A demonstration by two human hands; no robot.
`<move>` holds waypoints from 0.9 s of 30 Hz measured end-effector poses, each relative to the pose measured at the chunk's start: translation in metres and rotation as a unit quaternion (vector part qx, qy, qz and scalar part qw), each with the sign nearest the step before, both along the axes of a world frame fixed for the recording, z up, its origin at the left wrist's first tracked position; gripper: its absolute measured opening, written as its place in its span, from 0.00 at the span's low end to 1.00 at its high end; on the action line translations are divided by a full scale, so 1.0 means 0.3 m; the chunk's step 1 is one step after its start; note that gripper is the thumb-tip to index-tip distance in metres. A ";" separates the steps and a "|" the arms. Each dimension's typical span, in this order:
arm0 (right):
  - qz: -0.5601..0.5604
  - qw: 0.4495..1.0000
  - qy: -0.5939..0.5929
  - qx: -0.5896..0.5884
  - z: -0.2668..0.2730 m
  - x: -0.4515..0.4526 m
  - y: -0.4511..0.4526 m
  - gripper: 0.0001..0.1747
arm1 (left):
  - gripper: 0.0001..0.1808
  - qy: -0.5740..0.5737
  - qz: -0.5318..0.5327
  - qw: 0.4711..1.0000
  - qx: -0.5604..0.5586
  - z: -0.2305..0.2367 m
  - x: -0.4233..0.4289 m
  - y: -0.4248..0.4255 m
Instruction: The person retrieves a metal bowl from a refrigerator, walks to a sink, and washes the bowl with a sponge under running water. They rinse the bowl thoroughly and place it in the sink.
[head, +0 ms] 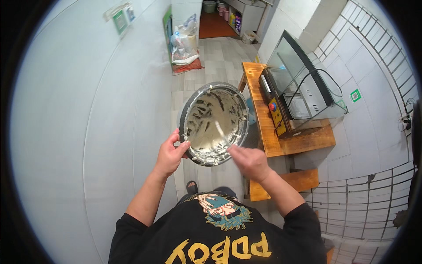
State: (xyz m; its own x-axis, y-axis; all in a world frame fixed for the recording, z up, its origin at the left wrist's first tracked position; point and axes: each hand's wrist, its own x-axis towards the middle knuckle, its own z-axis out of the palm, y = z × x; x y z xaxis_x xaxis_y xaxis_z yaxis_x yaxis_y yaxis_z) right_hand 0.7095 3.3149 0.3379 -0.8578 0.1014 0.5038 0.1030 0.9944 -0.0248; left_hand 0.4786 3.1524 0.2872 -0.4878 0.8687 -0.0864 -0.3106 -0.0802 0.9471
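My left hand (pixel 172 153) grips the near left rim of a round dark bowl (pixel 182 123), thumb over the edge and fingers beneath. Pale, wet batter or dough (pixel 206 132) coats the bowl's inside, with dark patches of its wall showing and bits stuck along the rim. At the bowl's near right edge, my right hand (pixel 249 161) is closed on a thin, pale utensil (pixel 219 128) whose far end reaches into the bowl. The utensil is blurred, so its kind cannot be told. The bowl is tilted towards me and held above the floor.
To the right, a wooden table (pixel 296 147) bears a glass-sided appliance (pixel 296 95) with a cable. A wooden bench (pixel 283 184) stands nearer. A pale wall (pixel 108 132) runs along the left. Plastic bags (pixel 183 43) stand ahead on the left, by a doorway (pixel 216 24).
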 end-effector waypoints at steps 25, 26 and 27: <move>-0.187 0.736 -0.009 -0.650 -0.164 -1.136 1.573 0.16 | 0.09 -0.003 0.039 0.999 -0.027 -0.104 -1.145 1.531; -0.185 0.713 0.012 -0.676 -0.176 -1.191 1.648 0.18 | 0.09 0.000 0.030 0.999 -0.029 -0.107 -1.207 1.612; -0.189 0.703 0.024 -0.685 -0.179 -1.242 1.733 0.18 | 0.09 0.004 0.023 0.999 -0.030 -0.102 -1.262 1.699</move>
